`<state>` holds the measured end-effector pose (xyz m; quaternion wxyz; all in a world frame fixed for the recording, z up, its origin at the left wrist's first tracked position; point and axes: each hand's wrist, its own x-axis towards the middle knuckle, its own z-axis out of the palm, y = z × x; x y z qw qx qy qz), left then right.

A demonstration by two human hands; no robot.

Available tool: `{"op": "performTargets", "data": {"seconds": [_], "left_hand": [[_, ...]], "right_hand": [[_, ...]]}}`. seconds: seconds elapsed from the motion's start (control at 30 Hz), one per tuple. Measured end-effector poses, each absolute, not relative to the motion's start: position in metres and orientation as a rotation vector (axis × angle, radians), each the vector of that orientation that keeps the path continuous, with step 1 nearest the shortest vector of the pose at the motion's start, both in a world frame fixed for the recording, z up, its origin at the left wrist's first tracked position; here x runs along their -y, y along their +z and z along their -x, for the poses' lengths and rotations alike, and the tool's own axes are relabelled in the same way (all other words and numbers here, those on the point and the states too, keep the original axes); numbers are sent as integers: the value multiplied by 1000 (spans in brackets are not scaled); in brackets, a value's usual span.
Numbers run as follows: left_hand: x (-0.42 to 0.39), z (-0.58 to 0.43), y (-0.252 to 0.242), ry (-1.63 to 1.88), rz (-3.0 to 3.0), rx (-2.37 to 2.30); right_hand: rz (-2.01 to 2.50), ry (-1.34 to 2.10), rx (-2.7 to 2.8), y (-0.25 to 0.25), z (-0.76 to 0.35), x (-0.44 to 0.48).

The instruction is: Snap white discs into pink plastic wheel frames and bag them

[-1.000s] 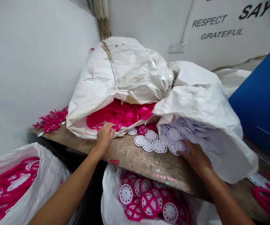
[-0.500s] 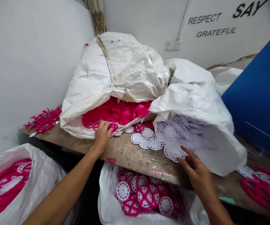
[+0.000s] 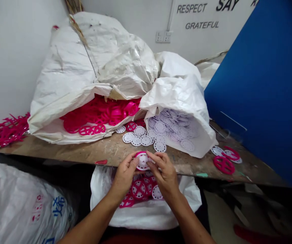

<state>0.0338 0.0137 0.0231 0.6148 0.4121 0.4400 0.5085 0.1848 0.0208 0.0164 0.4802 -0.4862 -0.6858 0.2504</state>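
Note:
Both hands meet above the table's front edge. My left hand (image 3: 126,170) pinches a pink plastic wheel (image 3: 137,155), of which only a bit of the rim shows. Against its face lies a white slotted disc (image 3: 143,162), gripped by the fingers of my right hand (image 3: 165,172). Whether the two parts are locked together I cannot tell. Just below, an open white sack (image 3: 158,215) holds pink wheels with white discs in them, partly hidden by my hands. Loose white discs (image 3: 136,140) lie on the table beyond my fingers.
On the table (image 3: 120,149), a large sack (image 3: 59,73) spills pink wheels (image 3: 92,117); beside it another sack (image 3: 183,88) holds white discs. Pink sprues (image 3: 8,130) lie left, loose parts (image 3: 224,165) right. A blue panel (image 3: 260,95) borders the right. Another filled sack (image 3: 24,203) stands lower left.
My left hand has come away from the pink pile with a wheel, my right from the white pile with a disc. Both have joined at the table edge. The view has shifted right.

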Motion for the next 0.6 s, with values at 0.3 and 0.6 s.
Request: {"op": "performTargets", "data": {"seconds": [0.3,0.6], "left_hand": [[-6,-33,19,1133,-1428,-1210],[6,-33,4,955,-1170,-1131]], "right_hand": [[1175,950,1537,15,-189,-21],[1130,1235,1491,1,-197,-6]]}}
